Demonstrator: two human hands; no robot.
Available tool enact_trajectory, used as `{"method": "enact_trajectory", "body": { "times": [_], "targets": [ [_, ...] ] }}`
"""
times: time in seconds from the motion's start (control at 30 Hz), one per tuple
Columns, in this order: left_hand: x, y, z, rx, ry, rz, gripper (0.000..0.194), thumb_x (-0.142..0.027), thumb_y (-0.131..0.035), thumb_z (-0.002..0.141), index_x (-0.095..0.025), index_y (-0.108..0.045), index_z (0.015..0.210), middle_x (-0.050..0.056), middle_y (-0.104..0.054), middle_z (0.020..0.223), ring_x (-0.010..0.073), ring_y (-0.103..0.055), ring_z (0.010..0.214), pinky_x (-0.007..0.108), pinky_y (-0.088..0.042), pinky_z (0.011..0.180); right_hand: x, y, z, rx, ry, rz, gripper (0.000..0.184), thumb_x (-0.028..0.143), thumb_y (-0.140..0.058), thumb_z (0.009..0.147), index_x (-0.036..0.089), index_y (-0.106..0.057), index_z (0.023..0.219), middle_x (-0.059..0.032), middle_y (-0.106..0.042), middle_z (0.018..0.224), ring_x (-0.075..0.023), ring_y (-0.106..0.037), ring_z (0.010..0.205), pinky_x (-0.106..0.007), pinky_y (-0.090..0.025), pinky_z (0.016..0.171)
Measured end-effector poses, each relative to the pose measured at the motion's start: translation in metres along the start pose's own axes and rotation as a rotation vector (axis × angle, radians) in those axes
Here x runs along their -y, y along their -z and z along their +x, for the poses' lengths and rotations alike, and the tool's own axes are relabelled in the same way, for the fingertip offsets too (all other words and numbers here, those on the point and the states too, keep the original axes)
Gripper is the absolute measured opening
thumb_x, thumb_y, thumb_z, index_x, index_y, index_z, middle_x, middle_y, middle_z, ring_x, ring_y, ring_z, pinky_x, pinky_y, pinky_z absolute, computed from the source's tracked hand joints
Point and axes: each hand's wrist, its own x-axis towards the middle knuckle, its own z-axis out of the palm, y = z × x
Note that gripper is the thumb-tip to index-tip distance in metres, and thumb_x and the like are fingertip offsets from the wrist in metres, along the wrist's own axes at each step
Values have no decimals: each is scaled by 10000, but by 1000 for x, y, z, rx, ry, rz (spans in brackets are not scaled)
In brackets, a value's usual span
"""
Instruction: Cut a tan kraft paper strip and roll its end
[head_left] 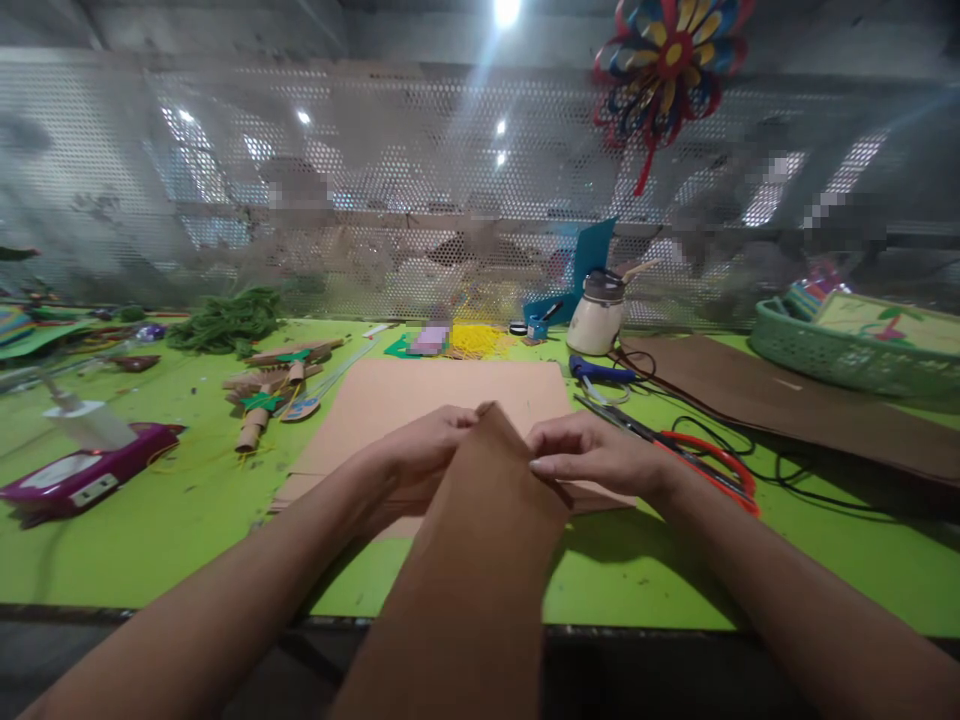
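Observation:
A long brown sheet of craft paper [480,580] rises from below the view, its far end narrowed and bent over. My left hand [431,445] pinches that end from the left, the fingertips partly behind the paper. On the right edge my right hand [585,450] grips the sheet between thumb and fingers. Beneath both hands lies a stack of light tan sheets [450,390] on the green table [337,590]. Scissors with red handles [720,465] rest just right of my right hand, partly covered by the forearm.
A blue glue gun [600,372] with its black cord and a cream jar [596,320] stand behind right. Dark brown sheets [787,400] and a green basket [847,350] fill the right. Left are a purple power strip [97,475], cardboard-roll figures [259,415] and green yarn [225,322].

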Motion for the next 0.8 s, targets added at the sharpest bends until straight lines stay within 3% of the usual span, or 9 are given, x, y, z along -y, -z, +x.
{"method": "enact_trajectory", "body": {
  "times": [0.13,0.27,0.37,0.47,0.57,0.7,0.8],
  "targets": [
    [-14,14,4,-51,-28,-35,391,-453,-504,813,-111,-624,961,88,-641,866,153,-564,760,256,-425,686,-2,3,4,57,-27,-371,217,281,-489,861,127,-624,932,-40,-624,856,-138,-551,779,-241,-418,699],
    [-15,-1,-1,19,-4,146,328,-414,-562,773,-105,-645,843,43,-606,748,132,-520,684,226,-396,631,-5,0,9,-32,30,-653,228,246,-456,861,122,-644,899,-42,-641,850,-151,-545,791,-243,-407,712],
    [-6,-13,-4,-48,36,213,237,-354,-571,750,-130,-616,816,-28,-491,592,85,-408,516,202,-317,498,-6,-3,11,-130,30,-648,257,280,-461,853,120,-662,842,-37,-646,785,-148,-548,736,-235,-410,660],
    [1,-12,-2,-125,22,307,179,-316,-554,745,-140,-584,747,-45,-427,555,73,-361,482,197,-274,466,-9,-5,12,-249,-3,-585,242,300,-509,815,125,-676,811,-33,-650,749,-148,-549,699,-233,-412,624],
    [2,-2,4,-145,-47,402,185,-313,-554,741,-132,-574,711,-34,-449,592,81,-391,537,191,-287,490,-15,-7,12,-314,-7,-430,193,245,-553,766,140,-677,871,-28,-652,776,-147,-556,707,-232,-416,617],
    [-1,6,8,-112,-111,476,188,-291,-560,726,-107,-597,725,-16,-502,621,94,-426,583,197,-314,527,-25,-11,12,-364,-22,-199,260,227,-539,765,161,-668,981,-31,-659,808,-146,-572,699,-240,-424,606],
    [-3,4,6,-112,-92,455,197,-282,-545,728,-97,-608,759,-10,-518,625,96,-431,582,198,-313,523,-29,-11,13,-349,-13,-180,268,213,-545,756,160,-688,976,-43,-673,837,-150,-582,711,-249,-431,615]
  ]
}}
